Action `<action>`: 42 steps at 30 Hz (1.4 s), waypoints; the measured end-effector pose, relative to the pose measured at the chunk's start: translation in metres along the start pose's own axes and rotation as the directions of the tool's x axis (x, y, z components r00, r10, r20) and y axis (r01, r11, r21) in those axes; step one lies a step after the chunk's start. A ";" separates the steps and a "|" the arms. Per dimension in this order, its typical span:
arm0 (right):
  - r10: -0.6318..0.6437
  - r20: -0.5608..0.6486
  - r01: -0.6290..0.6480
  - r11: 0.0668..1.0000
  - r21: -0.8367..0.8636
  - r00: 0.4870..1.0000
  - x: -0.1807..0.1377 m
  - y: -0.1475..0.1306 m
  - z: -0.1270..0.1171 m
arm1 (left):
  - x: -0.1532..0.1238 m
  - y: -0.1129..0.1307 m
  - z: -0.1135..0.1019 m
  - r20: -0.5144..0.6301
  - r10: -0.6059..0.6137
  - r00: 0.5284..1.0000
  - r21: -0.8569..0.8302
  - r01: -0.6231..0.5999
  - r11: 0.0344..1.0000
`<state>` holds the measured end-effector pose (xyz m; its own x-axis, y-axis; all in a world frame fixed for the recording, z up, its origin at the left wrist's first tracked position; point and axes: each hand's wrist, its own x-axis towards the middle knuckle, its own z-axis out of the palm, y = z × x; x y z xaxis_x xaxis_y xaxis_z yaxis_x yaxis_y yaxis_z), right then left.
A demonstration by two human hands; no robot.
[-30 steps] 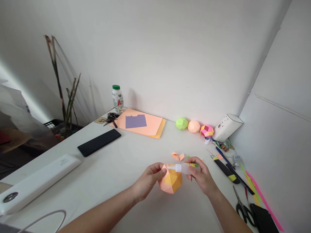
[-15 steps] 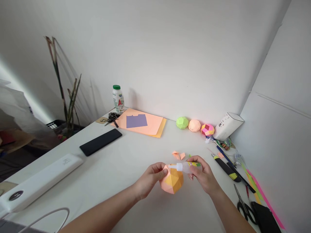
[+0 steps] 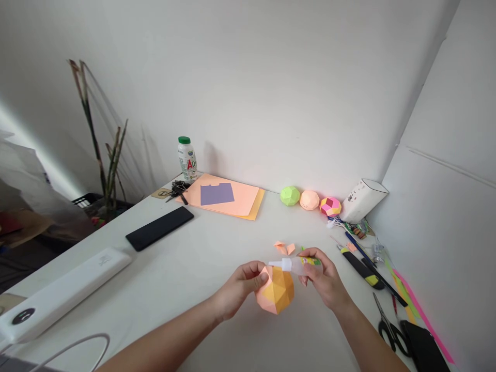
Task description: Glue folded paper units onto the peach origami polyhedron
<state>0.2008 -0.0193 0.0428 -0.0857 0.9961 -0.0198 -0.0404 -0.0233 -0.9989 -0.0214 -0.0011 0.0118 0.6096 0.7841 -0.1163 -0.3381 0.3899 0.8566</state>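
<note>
Paper ball (image 3: 279, 295), head view: held over tabletop (image 3: 217, 243), faceted body mostly formed. Left hand (image 3: 245, 284) pinches its top edge; right hand (image 3: 322, 276) grasps nozzled bottle (image 3: 297, 266), tip near that edge. Gluing there looks unfinished to me; three complete-looking balls (image 3: 309, 200) sit behind.

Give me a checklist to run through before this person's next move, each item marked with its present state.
1. Left hand grips the orange-and-peach faceted paper ball: ok.
2. Right hand holds the translucent plastic squeeze bottle: ok.
3. White pointed nozzle is aimed at the ball's upper part, toward the left hand: ok.
4. Nozzle tip touches the paper: cannot tell; they overlap in this single view.
5. Fluid is out on the paper: cannot tell; too small to see.
6. Small folded peach paper scraps lie apart from the ball: ok.
</note>
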 end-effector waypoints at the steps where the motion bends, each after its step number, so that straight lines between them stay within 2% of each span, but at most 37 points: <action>1: 0.012 -0.001 -0.012 0.998 0.054 1.000 0.001 -0.001 -0.001 | 0.000 0.000 0.000 0.009 0.003 1.000 -0.001 -0.003 1.000; 4: 0.043 -0.005 -0.040 0.974 0.225 0.999 0.004 -0.004 -0.002 | -0.001 0.001 0.000 0.041 0.016 0.999 -0.006 -0.016 1.000; 7: 0.066 -0.013 -0.060 0.965 0.255 0.998 0.008 -0.007 -0.003 | -0.002 0.002 0.000 0.061 0.023 0.998 -0.003 -0.023 1.000; 9: 0.064 -0.079 -0.054 0.991 0.123 0.995 0.012 -0.005 -0.006 | -0.002 0.002 -0.001 0.067 0.027 0.997 0.008 -0.027 1.000; 11: 0.013 -0.219 -0.044 0.990 -0.134 0.976 0.019 0.000 -0.013 | -0.001 0.001 -0.002 0.072 0.031 0.997 0.023 -0.033 0.999; 12: -0.038 -0.300 -0.054 0.955 -0.293 0.953 0.023 0.003 -0.020 | -0.001 0.001 -0.002 0.074 0.032 0.997 0.030 -0.034 0.999; 13: -0.071 -0.356 -0.075 0.922 -0.380 0.932 0.027 0.006 -0.028 | -0.001 0.001 -0.002 0.077 0.029 0.997 0.037 -0.032 0.999; 15: -0.113 -0.432 -0.122 0.868 -0.481 0.895 0.034 0.011 -0.048 | -0.001 0.000 -0.002 0.083 0.020 0.996 0.045 -0.024 0.999; 18: -0.147 -0.516 -0.255 0.735 -0.628 0.844 0.040 0.013 -0.080 | -0.002 -0.001 -0.002 0.086 0.007 0.996 0.057 -0.012 0.998; 22: -0.076 -0.563 -0.449 0.522 -0.726 0.823 0.039 0.014 -0.108 | -0.002 0.000 -0.001 0.086 -0.003 0.996 0.079 -0.004 0.997; 26: 0.000 -0.559 -0.522 0.359 -0.774 0.829 0.038 0.013 -0.113 | -0.001 0.001 -0.001 0.110 -0.003 0.994 0.082 -0.006 0.997; 29: 0.002 -0.497 -0.472 0.317 -0.823 0.868 0.035 0.005 -0.100 | -0.002 0.002 -0.002 0.150 -0.010 0.989 0.081 -0.002 0.997; 32: -0.053 -0.349 -0.308 0.357 -0.882 0.936 0.026 -0.006 -0.070 | -0.003 0.001 -0.003 0.215 -0.019 0.976 0.088 0.000 0.996; 34: -0.033 -0.160 -0.129 0.445 -0.886 0.986 0.016 -0.013 -0.046 | -0.003 -0.001 -0.004 0.260 -0.017 0.965 0.090 -0.006 0.996; 35: 0.025 0.057 0.031 0.597 -0.802 0.998 0.011 -0.014 -0.034 | -0.003 -0.001 -0.006 0.282 -0.013 0.959 0.090 -0.013 0.996; 36: 0.088 0.252 0.112 0.725 -0.680 0.964 0.007 -0.015 -0.023 | -0.004 -0.002 -0.007 0.304 -0.007 0.953 0.091 -0.022 0.996; 37: 0.144 0.380 0.120 0.798 -0.591 0.914 0.003 -0.015 -0.013 | -0.004 -0.003 -0.008 0.323 0.005 0.946 0.093 -0.037 0.995; 38: 0.193 0.454 0.089 0.844 -0.529 0.870 0.000 -0.015 -0.006 | -0.004 -0.003 -0.009 0.339 0.019 0.940 0.096 -0.054 0.994; 40: 0.272 0.523 0.004 0.885 -0.466 0.808 -0.003 -0.012 0.004 | -0.004 -0.004 -0.011 0.372 0.049 0.927 0.100 -0.092 0.991; 42: 0.304 0.527 -0.062 0.902 -0.427 0.794 -0.003 -0.008 0.007 | -0.004 -0.005 -0.012 0.400 0.070 0.914 0.102 -0.121 0.987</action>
<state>0.1946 -0.0229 0.0516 -0.6049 0.7390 -0.2967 0.3937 -0.0463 -0.9181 -0.0308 -0.0009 0.0025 0.8203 0.5504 0.1552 -0.3341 0.2410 0.9112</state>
